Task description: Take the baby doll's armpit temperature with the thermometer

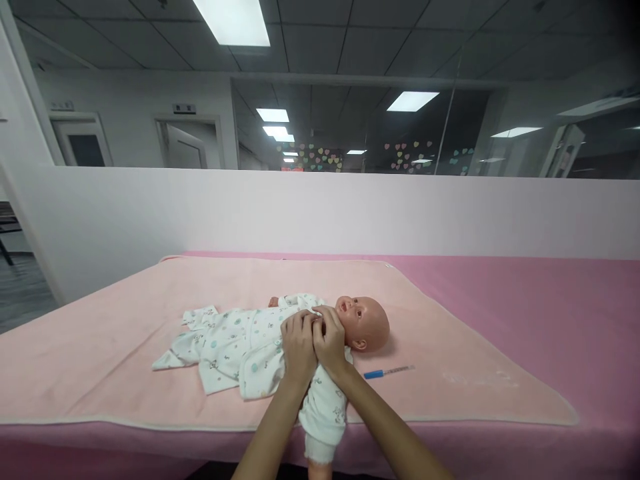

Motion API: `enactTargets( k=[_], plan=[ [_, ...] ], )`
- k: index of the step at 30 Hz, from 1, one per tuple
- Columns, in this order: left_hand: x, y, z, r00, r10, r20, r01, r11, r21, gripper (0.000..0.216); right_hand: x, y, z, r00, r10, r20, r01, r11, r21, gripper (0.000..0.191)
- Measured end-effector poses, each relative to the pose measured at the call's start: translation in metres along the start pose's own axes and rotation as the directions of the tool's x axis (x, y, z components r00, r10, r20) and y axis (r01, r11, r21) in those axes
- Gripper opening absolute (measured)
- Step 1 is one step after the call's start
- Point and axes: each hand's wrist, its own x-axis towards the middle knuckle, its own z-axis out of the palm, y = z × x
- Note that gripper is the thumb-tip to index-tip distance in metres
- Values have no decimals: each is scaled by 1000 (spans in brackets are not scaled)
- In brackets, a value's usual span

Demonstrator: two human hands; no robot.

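Observation:
A baby doll (363, 323) lies on its back, head to the right, dressed in a white printed baby gown (225, 347). At the doll's upper chest, just below the chin, my left hand (299, 341) has its fingers curled over the gown's front. Close beside it, almost touching, my right hand (330, 339) bends its fingers at the neckline. Both hands appear to pinch the cloth near the collar, though the fingertips are partly hidden. One sleeved arm of the doll hangs toward me between my forearms.
A thermometer-like stick with a blue end (375, 375) lies right of the doll. Under both is a peach blanket (125, 320) over a pink padded surface (500, 300). A low white wall (350, 213) with glass above stands behind.

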Motion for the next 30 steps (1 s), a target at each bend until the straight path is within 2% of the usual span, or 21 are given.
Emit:
enactTargets(
  k=[6, 13, 22, 27, 30],
  plan=[
    [-1, 0, 5, 999, -5, 52, 2, 999, 47, 9, -10, 12, -6, 999, -8, 52, 9, 1000, -18, 39],
    [-1, 3, 1, 997, -39, 72, 35, 998, 45, 16, -9, 11, -5, 996, 51, 70, -50, 999, -8, 31],
    [1, 7, -11, 993, -114, 7, 114, 991, -66, 19, -11, 9, -4, 967, 253, 27, -254, 962, 101, 35],
    [1, 6, -11, 993, -119, 4, 119, 990, -78, 19, -13, 11, -2, 962, 272, -7, -269, 955, 125, 36],
    [1, 7, -11, 991, -133, 9, 133, 986, -101, 18, -14, 13, -3, 973, 231, -16, -229, 970, 76, 30]
  ],
)
